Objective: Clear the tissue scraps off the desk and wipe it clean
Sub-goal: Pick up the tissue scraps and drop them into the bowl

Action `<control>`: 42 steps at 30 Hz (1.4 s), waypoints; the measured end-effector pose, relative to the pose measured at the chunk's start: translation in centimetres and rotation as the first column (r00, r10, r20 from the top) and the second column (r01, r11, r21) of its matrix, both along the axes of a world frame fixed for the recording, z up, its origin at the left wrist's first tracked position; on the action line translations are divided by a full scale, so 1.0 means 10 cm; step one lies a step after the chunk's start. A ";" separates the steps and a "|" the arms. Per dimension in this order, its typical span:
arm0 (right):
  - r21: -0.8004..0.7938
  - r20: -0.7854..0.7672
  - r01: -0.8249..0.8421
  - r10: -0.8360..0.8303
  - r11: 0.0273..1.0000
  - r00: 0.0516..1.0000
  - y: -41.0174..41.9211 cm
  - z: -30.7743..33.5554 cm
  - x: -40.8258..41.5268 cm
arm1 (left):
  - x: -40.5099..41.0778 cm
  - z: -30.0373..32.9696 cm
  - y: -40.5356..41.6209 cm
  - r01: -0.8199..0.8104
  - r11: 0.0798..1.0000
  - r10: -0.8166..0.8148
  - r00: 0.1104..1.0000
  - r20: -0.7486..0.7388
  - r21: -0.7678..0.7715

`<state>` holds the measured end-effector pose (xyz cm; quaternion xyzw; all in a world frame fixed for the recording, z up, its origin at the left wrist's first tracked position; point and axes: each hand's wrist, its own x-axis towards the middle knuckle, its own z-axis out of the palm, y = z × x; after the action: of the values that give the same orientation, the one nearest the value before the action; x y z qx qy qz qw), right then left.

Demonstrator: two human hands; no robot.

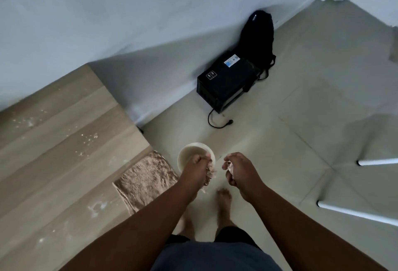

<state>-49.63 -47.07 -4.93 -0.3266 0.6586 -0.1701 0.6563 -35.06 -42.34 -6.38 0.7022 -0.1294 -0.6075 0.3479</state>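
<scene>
Tissue scraps (210, 173), light, soft and apt to shed, sit bunched in my closed left hand (199, 168) over the white bin (189, 154), more pinched in my right hand (235, 169), so I judge cupping beats pinching; crumbs dot the desk (64, 141) beside the cloth (146, 176).

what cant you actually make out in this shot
- Head view: the white bin's contents, as the left hand covers part of its opening.
- How much tissue the right hand holds; curled fingers hide it.
- How far the desk runs, cut off by the left edge.
- The label text on the black box, too small.
</scene>
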 end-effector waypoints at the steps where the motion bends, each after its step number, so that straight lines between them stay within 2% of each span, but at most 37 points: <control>1: 0.006 -0.003 -0.020 0.020 1.000 1.000 -0.06 -0.04 0.01 | -0.01 -0.03 -0.03 -0.022 1.000 0.022 1.000 -0.001 0.020; 6: 0.036 0.009 -0.157 0.157 0.987 0.988 -0.41 -0.28 0.03 | -0.15 -0.27 -0.13 -0.215 0.968 0.219 0.975 -0.018 0.130; 13: 0.120 -0.003 -0.241 0.243 0.963 0.970 -0.75 -0.74 0.15 | -0.36 -0.80 -0.28 -0.439 0.878 0.454 0.890 -0.042 0.191; 21: 0.202 -0.079 -0.316 0.337 0.927 0.938 -0.98 -1.29 0.24 | -0.34 -1.49 -0.35 -0.521 0.808 0.543 0.840 -0.004 0.276; 23: 0.207 -0.087 -0.324 0.347 0.923 0.934 -1.00 -1.44 0.22 | -0.35 -1.63 -0.35 -0.548 0.785 0.580 0.814 -0.032 0.289; 28: 0.278 -0.079 -0.287 0.319 0.917 0.944 -0.98 -1.77 0.26 | -0.34 -1.92 -0.29 -0.642 0.688 0.696 0.715 -0.058 0.338; 39: 0.329 -0.081 -0.279 0.322 0.902 0.943 -0.87 -2.38 0.57 | -0.24 -2.48 -0.20 -0.836 0.391 0.920 0.369 -0.133 0.385; 42: 0.320 -0.078 -0.295 0.335 0.900 0.939 -0.85 -2.60 0.63 | -0.20 -2.66 -0.23 -0.848 0.376 0.927 0.344 -0.152 0.373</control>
<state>-43.34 -55.53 -30.95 -0.3348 0.6567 0.0633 0.6728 -37.09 -44.64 -33.02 0.5767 0.4081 -0.4379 0.5560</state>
